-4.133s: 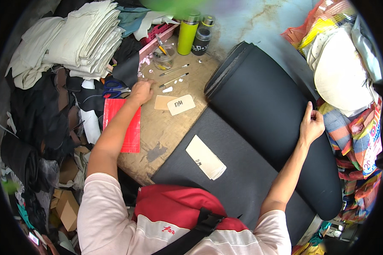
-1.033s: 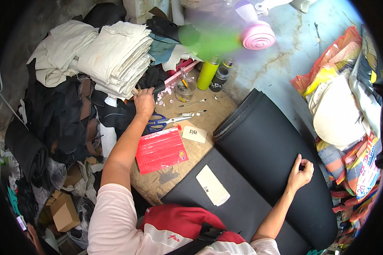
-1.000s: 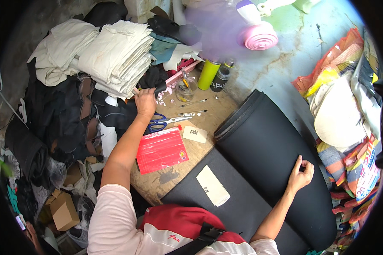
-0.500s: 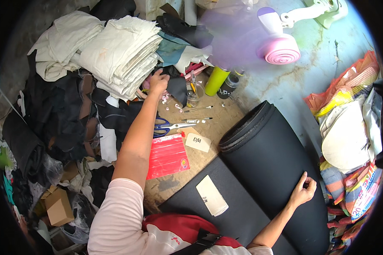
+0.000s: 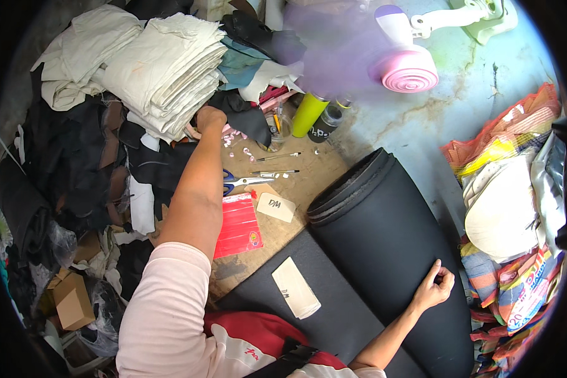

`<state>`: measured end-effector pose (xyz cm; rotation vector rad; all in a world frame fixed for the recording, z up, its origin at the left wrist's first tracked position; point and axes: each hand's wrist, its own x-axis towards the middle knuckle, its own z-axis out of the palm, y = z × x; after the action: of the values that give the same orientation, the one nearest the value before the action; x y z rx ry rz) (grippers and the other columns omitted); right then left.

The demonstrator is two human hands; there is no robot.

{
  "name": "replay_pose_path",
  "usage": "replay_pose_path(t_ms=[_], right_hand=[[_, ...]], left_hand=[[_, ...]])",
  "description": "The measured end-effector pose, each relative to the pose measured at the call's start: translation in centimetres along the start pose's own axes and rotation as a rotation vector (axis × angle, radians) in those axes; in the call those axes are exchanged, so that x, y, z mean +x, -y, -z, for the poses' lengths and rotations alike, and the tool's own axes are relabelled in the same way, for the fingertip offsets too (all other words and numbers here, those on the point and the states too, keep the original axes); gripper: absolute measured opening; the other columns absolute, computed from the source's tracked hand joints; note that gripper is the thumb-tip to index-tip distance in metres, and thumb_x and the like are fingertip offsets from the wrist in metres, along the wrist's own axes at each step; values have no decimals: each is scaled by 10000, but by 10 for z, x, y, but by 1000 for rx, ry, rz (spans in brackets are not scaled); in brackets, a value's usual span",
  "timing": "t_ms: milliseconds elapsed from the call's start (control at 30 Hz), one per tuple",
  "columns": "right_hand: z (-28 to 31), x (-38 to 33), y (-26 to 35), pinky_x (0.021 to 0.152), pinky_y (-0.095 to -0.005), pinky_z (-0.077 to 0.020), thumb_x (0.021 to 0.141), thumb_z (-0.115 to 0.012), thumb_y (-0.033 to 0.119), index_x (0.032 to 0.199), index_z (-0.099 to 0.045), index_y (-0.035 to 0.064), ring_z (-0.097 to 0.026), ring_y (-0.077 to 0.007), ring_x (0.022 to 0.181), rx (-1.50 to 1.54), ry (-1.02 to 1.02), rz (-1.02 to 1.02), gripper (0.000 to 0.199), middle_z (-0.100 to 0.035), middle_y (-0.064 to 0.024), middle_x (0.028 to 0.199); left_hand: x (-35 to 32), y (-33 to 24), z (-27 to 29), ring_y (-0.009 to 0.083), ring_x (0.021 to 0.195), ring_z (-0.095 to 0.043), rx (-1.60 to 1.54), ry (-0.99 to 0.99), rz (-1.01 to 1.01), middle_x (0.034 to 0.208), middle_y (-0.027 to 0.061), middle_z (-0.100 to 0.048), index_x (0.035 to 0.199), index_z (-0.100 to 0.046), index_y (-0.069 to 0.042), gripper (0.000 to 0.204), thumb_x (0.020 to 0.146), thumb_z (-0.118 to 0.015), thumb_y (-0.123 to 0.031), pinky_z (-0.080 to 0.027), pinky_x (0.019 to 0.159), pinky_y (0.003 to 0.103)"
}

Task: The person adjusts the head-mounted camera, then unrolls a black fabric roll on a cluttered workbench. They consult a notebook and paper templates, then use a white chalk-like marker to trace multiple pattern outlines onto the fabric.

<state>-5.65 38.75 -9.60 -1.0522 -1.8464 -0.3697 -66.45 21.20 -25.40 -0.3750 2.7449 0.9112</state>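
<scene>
My left hand (image 5: 210,118) reaches to the far side of the worktable, at the lower right edge of a tall stack of folded off-white cloth (image 5: 164,69). Its fingers are hidden there, among black scraps and small pink bits (image 5: 233,135). My right hand (image 5: 436,286) rests on a large roll of black sheet material (image 5: 384,214), its fingers curled in and nothing seen in them. Part of the sheet lies unrolled toward me, with a pale pattern piece (image 5: 297,288) on it. Blue-handled scissors (image 5: 242,182) lie beside my left forearm.
Near the scissors are a red packet (image 5: 238,225), a marked pale card (image 5: 276,207) and pens (image 5: 275,172). Behind them stand a green tumbler (image 5: 309,115) and a dark jar (image 5: 326,124). Black scraps (image 5: 63,157) pile up at left. Bundled sacks (image 5: 504,208) lie at right.
My left hand has pushed farther in beside the cloth stack, and its fingers have gone out of sight. My right hand stays on the black roll. The whole view has shifted slightly.
</scene>
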Motion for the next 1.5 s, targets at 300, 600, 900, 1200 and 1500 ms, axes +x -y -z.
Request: replay_pose_path(t_ms=[300, 600, 900, 1200, 1500], right_hand=[[1, 0, 4, 540, -329, -384, 806, -718, 150, 656, -523, 48, -468, -182, 582, -3, -13, 7, 267, -508, -30, 642], [5, -1, 5, 581, -345, -421, 790, -733, 176, 661, -545, 60, -519, -205, 599, -63, -8, 15, 256, -537, -32, 643], [6, -1, 9, 601, -348, -436, 765, -747, 155, 659, -562, 78, -540, -211, 621, -76, -28, 30, 227, -559, -31, 664], [63, -40, 122, 709, -325, -498, 647, -816, 143, 823, -655, 41, -610, -228, 768, 690, 414, 46, 259, -633, -94, 813], [64, -108, 146, 691, -416, -471, 799, -656, 462, 960, -632, -33, -613, -330, 751, 1104, 1375, 247, 521, -614, -192, 764]], left_hand=[[-42, 29, 22, 163, 753, -610, -990, 55, -221, 808, 102, -633, 952, -642, 9, 152, 810, -620, -40, -493, 620, 299], [-70, 77, 63, 51, 607, -471, -1041, 236, -649, 724, -13, -550, 874, -612, -45, 89, 864, -527, -21, -353, 546, 192], [-91, -8, 162, 88, 591, -455, -1199, 977, -640, 715, 9, -502, 963, -516, -32, 191, 777, -479, -58, -411, 567, 238], [-275, 59, 199, 47, 705, -441, -616, 1381, -941, 816, -16, -478, 923, -464, -45, 245, 681, -484, -77, -338, 623, 171], [-369, 99, 182, 74, 713, -403, -443, 1571, -1128, 769, -29, -404, 993, -453, -29, 330, 685, -464, 89, -359, 657, 218]])
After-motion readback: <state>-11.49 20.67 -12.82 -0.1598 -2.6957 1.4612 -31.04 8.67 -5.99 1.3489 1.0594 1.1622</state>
